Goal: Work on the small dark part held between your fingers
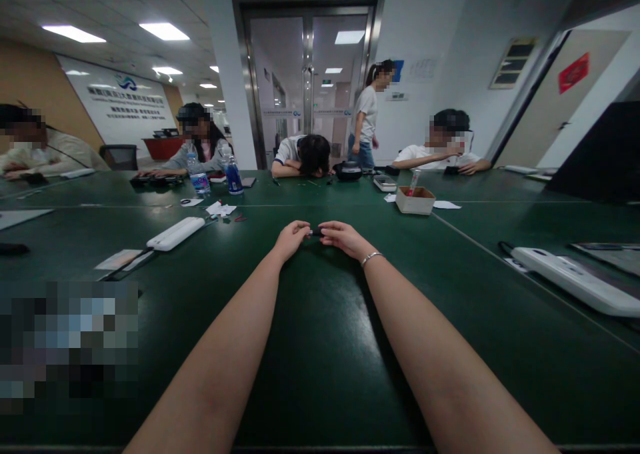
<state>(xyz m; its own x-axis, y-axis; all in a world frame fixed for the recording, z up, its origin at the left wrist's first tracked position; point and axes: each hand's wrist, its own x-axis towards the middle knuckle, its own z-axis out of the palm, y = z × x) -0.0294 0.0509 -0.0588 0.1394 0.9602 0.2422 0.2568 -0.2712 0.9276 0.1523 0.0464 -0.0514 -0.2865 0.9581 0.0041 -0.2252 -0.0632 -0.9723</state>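
Both forearms extended over a dark green table (320, 347), the left hand (291, 239) and the right hand (341, 237) meeting fingertip to fingertip around a small dark object (315, 232), which sits just above the tabletop between them; each hand pinches one end with fingers drawn narrow, and the object's exact kind is too small to tell. Judged from its size and the light pinch, the piece is probably light and rigid, easily dropped, and best held by its two ends as here. A thin bracelet (371, 258) circles the right wrist. Left to right across the glossy, smooth surface: a white power strip (176, 233) with paper beside it, two water bottles (217, 177) near a seated person, a person resting head on arms (303, 157), a small open cardboard box (415, 200), and a second white power strip (575, 282) at the right edge. Beyond the table, other seated people, one standing person, a glass double door (309, 74) and an office lit by ceiling panels
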